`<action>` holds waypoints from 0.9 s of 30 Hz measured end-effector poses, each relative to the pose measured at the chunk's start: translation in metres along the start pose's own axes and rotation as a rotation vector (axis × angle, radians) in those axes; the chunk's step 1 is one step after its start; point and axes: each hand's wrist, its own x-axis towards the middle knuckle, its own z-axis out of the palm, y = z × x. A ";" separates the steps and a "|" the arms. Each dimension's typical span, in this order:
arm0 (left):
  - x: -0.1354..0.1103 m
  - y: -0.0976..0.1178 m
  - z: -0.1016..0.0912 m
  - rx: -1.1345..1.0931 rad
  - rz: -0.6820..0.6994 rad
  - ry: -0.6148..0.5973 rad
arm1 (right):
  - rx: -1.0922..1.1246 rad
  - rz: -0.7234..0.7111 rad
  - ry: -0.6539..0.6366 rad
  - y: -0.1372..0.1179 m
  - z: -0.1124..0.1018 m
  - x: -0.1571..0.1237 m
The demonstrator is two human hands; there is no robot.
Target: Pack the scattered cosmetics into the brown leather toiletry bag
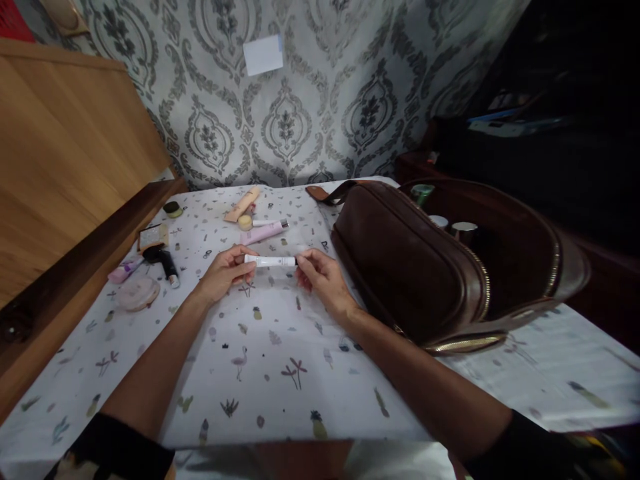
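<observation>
Item 1: white tube [273, 261], slim, dark cap at R. end; ctr of frame, approx. level, over printed cloth [280, 413]; contact w/ cloth can't be told.
L. hand [225, 272]: thumb & fingers closed on tube's L. end.
R. hand [324, 280]: fingertips pinching cap end; lower fingers partly hidden.
Handling (est.): light; walls prob. soft, may dent if squeezed mid-body; cap prob. stiff; surface smooth, poss. slippery. Best hold: flat end w/ one hand, cap w/ other; go easy on middle.
Nearby, upper ctr: lilac tube [263, 232], just beyond item 1; yellow-lidded jar [245, 222]; peach tube [243, 205].
R. of frame: brown bag [400, 250], unzipped, silver-lidded container [465, 229] inside.
L. of frame: round compact [137, 293]; dark-lidded pot [173, 209], farther up.
</observation>
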 end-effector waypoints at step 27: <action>-0.013 0.022 0.045 0.727 0.143 -0.124 | 0.015 0.000 -0.043 0.005 0.002 -0.002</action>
